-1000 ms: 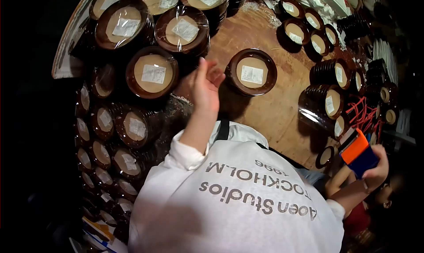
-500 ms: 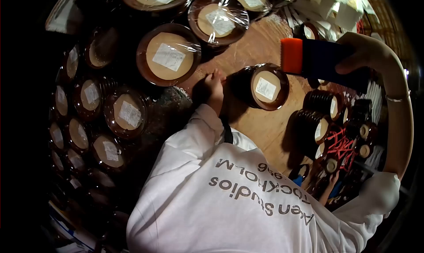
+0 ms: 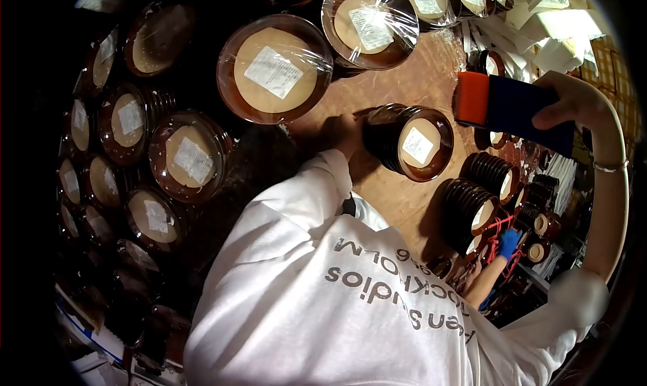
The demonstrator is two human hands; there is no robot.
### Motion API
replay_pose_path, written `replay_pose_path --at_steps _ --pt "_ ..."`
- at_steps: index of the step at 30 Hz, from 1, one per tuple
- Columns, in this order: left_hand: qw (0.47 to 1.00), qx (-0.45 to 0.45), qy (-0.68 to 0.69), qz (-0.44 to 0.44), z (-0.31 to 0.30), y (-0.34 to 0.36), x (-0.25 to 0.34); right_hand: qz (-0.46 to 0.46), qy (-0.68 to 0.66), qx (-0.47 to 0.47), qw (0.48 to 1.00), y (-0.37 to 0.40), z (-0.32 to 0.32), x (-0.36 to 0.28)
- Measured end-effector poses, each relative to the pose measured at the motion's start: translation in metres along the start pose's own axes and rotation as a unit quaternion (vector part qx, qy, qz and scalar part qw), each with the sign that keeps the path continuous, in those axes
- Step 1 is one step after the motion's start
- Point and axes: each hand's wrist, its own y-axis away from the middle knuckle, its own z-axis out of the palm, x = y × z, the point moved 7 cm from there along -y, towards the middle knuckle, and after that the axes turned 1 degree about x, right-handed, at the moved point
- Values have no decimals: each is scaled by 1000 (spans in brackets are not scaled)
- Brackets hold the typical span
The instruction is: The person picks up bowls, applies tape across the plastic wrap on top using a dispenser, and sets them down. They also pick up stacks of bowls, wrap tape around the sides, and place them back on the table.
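Note:
My right hand, at the upper right, is closed on a dark blue tool with an orange end. It looks like a tape dispenser and is held above the work surface. My left hand is in shadow at the left side of a stack of brown dishes. Its fingers are too dark to make out, and whether it touches the stack is unclear. The stack lies tilted, its top dish showing a tan disc with a white label.
Film-wrapped brown dishes with labels stand at the top and left. More stacks lie at the right. Beyond them, another person's blue-gloved hand is near red strings. White packing pieces lie at the upper right.
The view has shifted. My left hand has come closer to the tilted stack. The other person's gloved hand has come into clearer view by the red strings.

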Motion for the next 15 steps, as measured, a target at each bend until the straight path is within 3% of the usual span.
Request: replay_pose_path --at_steps 2,5,7,11,12,13,15 --pt "1000 -21 -12 -9 10 -8 -14 1 4 -13 1000 1 4 5" --pt "994 -28 -96 35 26 -18 -26 -19 -16 68 997 6 -2 8" --pt "965 -30 -215 148 53 -23 -39 -3 10 1 1000 6 5 9" --pt "940 -62 -281 183 26 -17 5 14 33 37 999 12 8 28" --pt "980 -20 -102 167 1 -12 21 15 25 38 999 12 11 38" --pt "986 20 80 147 -17 -7 27 15 15 41 999 13 16 46" --pt "986 -15 103 132 1 5 24 41 17 75 996 18 25 57"
